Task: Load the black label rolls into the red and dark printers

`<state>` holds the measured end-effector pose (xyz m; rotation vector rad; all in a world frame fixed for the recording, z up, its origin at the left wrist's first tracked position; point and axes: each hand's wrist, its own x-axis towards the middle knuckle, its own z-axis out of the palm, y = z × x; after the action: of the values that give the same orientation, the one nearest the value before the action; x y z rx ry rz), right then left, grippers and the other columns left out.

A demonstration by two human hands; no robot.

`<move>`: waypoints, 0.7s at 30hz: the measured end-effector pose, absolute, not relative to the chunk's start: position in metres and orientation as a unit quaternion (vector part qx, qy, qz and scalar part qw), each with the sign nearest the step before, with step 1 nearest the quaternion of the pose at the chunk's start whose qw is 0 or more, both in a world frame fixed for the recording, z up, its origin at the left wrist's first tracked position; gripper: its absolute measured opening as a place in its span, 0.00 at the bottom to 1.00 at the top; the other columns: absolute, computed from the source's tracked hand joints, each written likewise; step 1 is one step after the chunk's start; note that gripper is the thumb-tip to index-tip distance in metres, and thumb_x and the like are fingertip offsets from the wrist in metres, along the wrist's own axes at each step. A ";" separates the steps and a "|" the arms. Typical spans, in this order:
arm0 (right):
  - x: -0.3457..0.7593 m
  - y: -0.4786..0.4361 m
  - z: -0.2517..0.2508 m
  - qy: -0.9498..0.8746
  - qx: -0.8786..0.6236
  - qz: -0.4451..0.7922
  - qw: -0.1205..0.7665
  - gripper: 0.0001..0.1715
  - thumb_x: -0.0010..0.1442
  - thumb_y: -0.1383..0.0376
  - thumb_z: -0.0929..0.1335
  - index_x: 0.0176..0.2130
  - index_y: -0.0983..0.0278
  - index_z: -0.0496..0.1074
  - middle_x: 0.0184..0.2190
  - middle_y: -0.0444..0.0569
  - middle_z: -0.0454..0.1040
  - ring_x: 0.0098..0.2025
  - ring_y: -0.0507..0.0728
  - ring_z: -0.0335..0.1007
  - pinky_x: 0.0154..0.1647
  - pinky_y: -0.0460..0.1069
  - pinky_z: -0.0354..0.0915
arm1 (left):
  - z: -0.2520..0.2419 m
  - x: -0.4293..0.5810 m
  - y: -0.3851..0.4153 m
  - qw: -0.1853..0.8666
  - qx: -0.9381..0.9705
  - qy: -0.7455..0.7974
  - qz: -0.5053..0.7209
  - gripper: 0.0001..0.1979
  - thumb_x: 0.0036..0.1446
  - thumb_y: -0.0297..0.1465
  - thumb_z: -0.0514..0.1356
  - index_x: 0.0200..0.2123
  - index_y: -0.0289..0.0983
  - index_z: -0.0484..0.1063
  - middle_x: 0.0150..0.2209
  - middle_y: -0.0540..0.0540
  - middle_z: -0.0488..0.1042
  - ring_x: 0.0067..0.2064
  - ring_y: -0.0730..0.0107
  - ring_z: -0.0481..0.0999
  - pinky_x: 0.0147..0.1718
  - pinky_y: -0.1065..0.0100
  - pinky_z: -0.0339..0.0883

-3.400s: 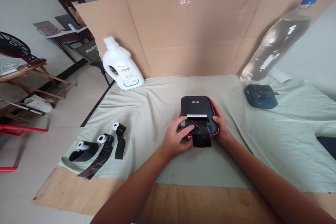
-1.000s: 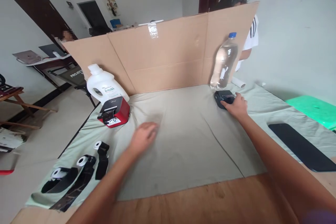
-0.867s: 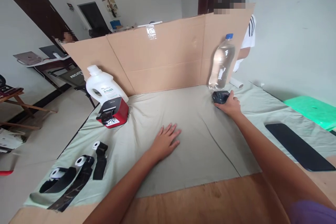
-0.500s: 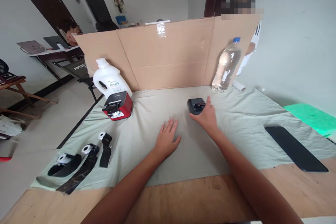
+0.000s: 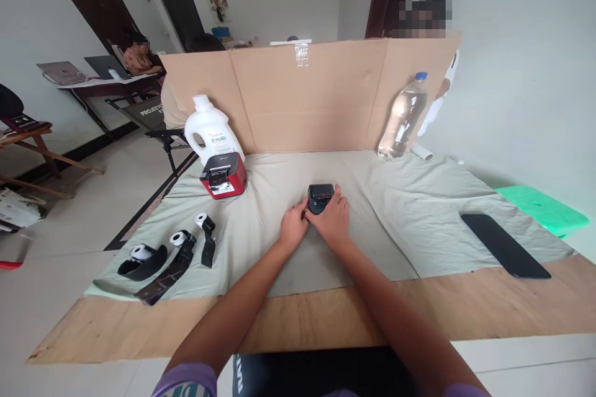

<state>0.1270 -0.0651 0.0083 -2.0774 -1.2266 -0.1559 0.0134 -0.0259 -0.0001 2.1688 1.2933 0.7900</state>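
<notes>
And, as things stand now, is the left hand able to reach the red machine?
Probably yes: only cloth shows between the left hand and the red machine, and the white bottle stands behind the machine. The hand is at the small black device.

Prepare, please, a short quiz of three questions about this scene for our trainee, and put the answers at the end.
1. How many rolls with dark strips unwound lie on the cloth?
2. True or false: the right hand is holding the blue-capped bottle.
3. What partly hides the lower part of the white jug?
A) a black slab
B) a red-and-black device
C) a white tube

Key:
1. Three.
2. False; it is on the small black device.
3. B.
</notes>
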 end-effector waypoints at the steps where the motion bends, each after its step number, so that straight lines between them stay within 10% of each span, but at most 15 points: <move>1: 0.126 -0.064 0.007 -0.474 -0.804 -0.053 0.355 0.62 0.47 0.47 0.73 0.67 0.73 0.48 0.46 0.62 0.66 0.48 0.70 0.64 0.50 0.62 0.64 | -0.001 0.014 -0.025 0.241 0.794 0.482 0.282 0.31 0.59 0.19 0.53 0.64 0.41 0.67 0.62 0.47 0.71 0.62 0.62 0.73 0.64 0.60 0.62; 21: 0.143 -0.060 -0.005 -0.532 -0.767 0.006 0.359 0.61 0.45 0.47 0.75 0.65 0.79 0.56 0.52 0.70 0.71 0.53 0.73 0.64 0.55 0.63 0.61 | -0.010 0.016 -0.018 0.190 0.826 0.493 0.196 0.34 0.59 0.21 0.49 0.70 0.36 0.56 0.70 0.44 0.58 0.72 0.57 0.53 0.70 0.50 0.46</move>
<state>0.1431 -0.0603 -0.0049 -1.9791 -1.3714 0.0143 0.0159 -0.0180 -0.0097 2.3227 1.3858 0.5512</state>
